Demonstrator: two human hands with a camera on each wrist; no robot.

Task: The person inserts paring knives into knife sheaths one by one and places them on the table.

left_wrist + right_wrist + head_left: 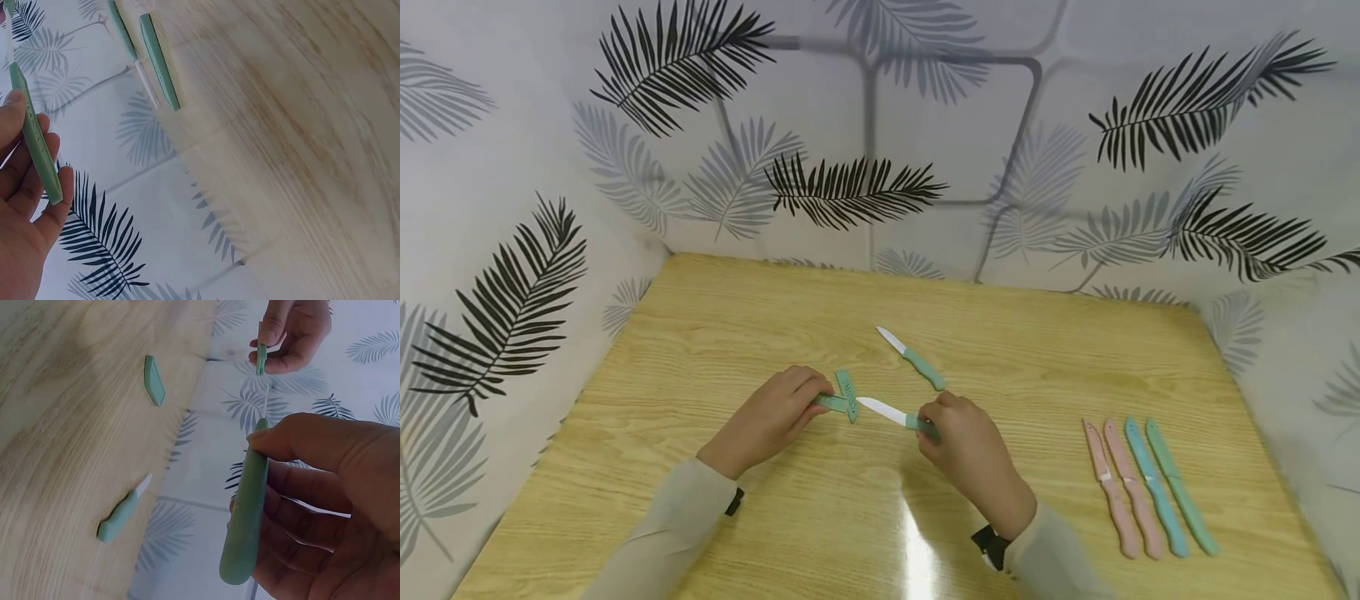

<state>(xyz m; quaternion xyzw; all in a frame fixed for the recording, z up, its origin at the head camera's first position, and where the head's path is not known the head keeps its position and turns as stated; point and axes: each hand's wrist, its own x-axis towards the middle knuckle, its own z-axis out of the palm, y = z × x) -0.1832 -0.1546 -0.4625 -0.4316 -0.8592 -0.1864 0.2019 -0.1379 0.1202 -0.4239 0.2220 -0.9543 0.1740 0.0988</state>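
My left hand (782, 410) pinches a slim green knife sheath (39, 140) between thumb and fingers, raised off the table. In my right hand (966, 437) is a paring knife (245, 509), gripped by its green handle, its white blade pointing left toward that sheath. The blade tip is at the sheath's end; whether it is inside, I cannot tell. A second green sheath (154, 381) lies on the table just beyond the left hand. Farther back rests another green-handled paring knife (923, 367) with its white blade bare.
On the right side of the wooden table (737, 308) several sheathed knives lie side by side: a pink knife (1111, 492), another pink knife (1135, 492), a blue knife (1156, 492) and a green knife (1182, 487). Leaf-patterned cloth (925, 242) surrounds the table.
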